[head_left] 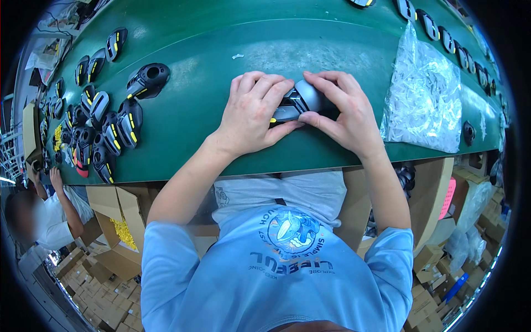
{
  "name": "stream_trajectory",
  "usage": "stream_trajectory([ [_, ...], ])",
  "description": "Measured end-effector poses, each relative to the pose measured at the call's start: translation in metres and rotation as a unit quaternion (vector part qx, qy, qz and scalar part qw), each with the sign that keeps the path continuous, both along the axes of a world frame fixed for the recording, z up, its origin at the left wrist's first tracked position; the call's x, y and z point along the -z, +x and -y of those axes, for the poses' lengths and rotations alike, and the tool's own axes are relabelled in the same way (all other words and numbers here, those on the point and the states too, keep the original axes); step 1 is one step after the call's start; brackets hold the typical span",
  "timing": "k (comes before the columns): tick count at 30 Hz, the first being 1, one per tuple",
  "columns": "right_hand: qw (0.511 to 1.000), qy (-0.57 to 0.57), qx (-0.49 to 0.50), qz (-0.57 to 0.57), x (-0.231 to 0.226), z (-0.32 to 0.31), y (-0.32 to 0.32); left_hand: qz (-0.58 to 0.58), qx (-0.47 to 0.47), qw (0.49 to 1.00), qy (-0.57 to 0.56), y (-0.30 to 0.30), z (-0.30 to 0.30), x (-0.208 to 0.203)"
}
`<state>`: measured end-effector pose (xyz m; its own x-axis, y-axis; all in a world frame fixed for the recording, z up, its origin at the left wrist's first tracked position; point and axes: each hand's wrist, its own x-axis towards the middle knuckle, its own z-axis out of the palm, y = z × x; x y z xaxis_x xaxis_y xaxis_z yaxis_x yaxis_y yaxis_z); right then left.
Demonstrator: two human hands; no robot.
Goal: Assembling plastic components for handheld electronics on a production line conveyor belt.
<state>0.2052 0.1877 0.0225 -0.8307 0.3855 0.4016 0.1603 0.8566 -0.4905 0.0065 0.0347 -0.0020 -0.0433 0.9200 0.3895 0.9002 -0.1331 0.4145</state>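
Just above the green table, near its front edge, a grey and black computer mouse (297,102) with a yellow side accent sits between my two hands. My left hand (255,108) grips its left end, thumb along the near side and fingers curled over the far side. My right hand (345,110) closes round the smooth grey rounded end, thumb in front and index finger behind. Both palms hide parts of the mouse. Left of my hands lies a black mouse shell (148,81) with a round opening, beside a cluster of similar yellow-marked shells (111,131).
A clear plastic bag (423,94) of small pale parts lies right of my hands. More mouse parts (447,40) line the far right of the green table (199,61). At far left a co-worker (52,213) reaches to the table. Cardboard boxes (119,207) stand below its edge.
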Motion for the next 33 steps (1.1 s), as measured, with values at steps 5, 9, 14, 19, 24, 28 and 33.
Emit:
stream_trajectory([
  [5, 0.986, -0.166, 0.004, -0.032, -0.005, -0.012, 0.004, 0.011, -0.001, 1.000, -0.002, 0.000, 0.000, -0.001],
  [9, 0.998, -0.049, 0.033, 0.004, -0.002, -0.005, 0.000, 0.012, -0.004, 1.000, -0.004, 0.001, 0.000, 0.001],
  [14, 0.994, -0.003, 0.051, 0.092, 0.014, 0.009, -0.009, 0.026, -0.008, 1.000, 0.007, -0.001, -0.001, 0.005],
  [19, 0.990, 0.114, -0.036, 0.076, -0.004, -0.007, -0.001, 0.030, -0.006, 1.000, 0.003, -0.001, 0.000, 0.006],
  [24, 0.994, 0.033, -0.096, 0.031, 0.010, -0.016, 0.004, 0.041, 0.003, 0.999, 0.009, -0.003, 0.000, 0.007],
  [28, 0.992, -0.029, -0.122, -0.003, 0.011, -0.021, 0.000, 0.037, 0.002, 0.999, 0.016, -0.004, 0.000, 0.007],
  [33, 0.993, -0.037, -0.108, -0.041, -0.002, -0.029, -0.004, 0.044, 0.000, 0.999, 0.005, -0.003, -0.001, 0.007],
])
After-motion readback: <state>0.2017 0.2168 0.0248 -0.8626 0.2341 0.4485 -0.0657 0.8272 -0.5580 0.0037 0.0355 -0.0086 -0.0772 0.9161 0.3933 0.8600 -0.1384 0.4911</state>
